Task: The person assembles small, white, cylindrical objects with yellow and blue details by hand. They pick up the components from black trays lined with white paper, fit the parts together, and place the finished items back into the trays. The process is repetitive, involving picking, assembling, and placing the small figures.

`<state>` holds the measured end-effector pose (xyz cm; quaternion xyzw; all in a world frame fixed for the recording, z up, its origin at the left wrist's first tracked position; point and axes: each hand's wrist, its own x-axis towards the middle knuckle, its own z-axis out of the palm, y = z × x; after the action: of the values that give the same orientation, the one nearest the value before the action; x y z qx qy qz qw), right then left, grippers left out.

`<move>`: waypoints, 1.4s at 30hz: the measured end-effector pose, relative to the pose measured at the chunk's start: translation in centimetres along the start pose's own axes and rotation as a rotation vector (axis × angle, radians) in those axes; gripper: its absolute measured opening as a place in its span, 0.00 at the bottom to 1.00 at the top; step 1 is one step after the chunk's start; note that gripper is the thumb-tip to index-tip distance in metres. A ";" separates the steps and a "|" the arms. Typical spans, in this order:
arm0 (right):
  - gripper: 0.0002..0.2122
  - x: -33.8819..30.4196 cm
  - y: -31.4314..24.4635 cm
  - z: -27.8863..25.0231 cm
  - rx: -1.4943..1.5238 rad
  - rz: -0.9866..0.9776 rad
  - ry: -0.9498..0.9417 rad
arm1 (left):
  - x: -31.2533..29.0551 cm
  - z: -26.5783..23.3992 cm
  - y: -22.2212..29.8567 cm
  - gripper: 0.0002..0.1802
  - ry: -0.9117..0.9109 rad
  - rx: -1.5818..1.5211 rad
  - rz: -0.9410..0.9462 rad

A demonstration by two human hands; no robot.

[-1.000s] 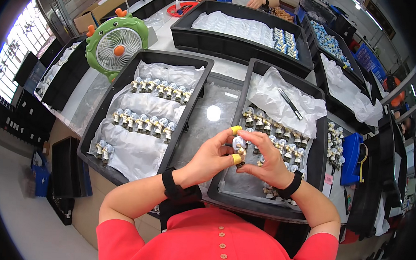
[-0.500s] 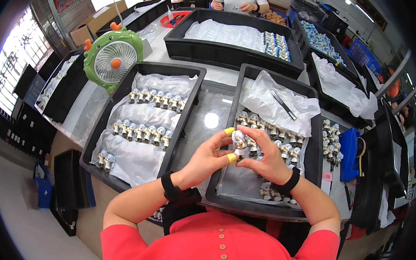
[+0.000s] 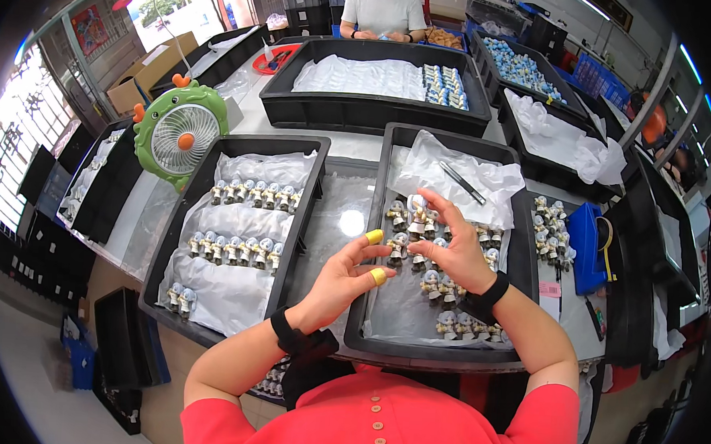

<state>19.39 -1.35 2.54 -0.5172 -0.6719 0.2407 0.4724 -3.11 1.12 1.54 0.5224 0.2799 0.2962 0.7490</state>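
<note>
My right hand [image 3: 460, 250] pinches a small painted figurine [image 3: 418, 212] between thumb and forefinger. It has pale hair and a cream and dark body, and it is upright above the right-hand black tray [image 3: 356, 318]. Just to its left, my left hand [image 3: 340, 281] is open and holds nothing, its thumb and forefinger apart and wearing yellow finger covers. Under my right hand, more figurines [image 3: 448, 289] of the same kind stand or lie on white sheeting in that tray. Tweezers or a pen-like tool [image 3: 462, 182] rests on crumpled white sheeting at the tray's far end.
Left of my hands, another black tray [image 3: 153, 288] holds rows of figurines on white sheeting. A green fan [image 3: 185, 133] stands beyond it. Figurines [image 3: 553, 232] and a blue bin [image 3: 589, 249] are at the right. A person [image 3: 382, 18] sits behind the far tray [image 3: 361, 114].
My left hand has let go of the figurine and moved left and down. The figurine stays in my right hand. The view has shifted slightly.
</note>
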 end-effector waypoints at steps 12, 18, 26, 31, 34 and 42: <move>0.34 0.1 0.0 0.1 0.056 0.034 -0.076 | -0.1 0.0 0.0 0.33 -0.010 -0.001 0.001; 0.35 0.0 0.2 0.4 0.011 -0.009 -0.135 | 0.0 0.0 -0.1 0.32 -0.011 -0.015 0.001; 0.38 -0.7 -2.0 2.1 -0.233 -0.382 -0.177 | -0.1 0.5 -0.1 0.33 -0.007 -0.034 0.117; 0.39 -1.3 -2.5 2.5 -0.123 -0.371 -0.187 | 0.2 0.4 -0.2 0.30 -0.044 -0.124 0.088; 0.40 -1.2 -2.2 2.5 -0.035 -0.309 -0.177 | -0.1 0.4 0.1 0.30 -0.032 -0.174 0.036; 0.43 -1.3 -1.2 2.3 0.010 -0.196 -0.251 | 0.0 0.0 0.5 0.27 -0.056 -0.298 -0.047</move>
<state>16.78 -2.56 2.02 -0.4128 -0.7716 0.2596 0.4085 -3.24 1.25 1.99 0.4068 0.2239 0.3022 0.8325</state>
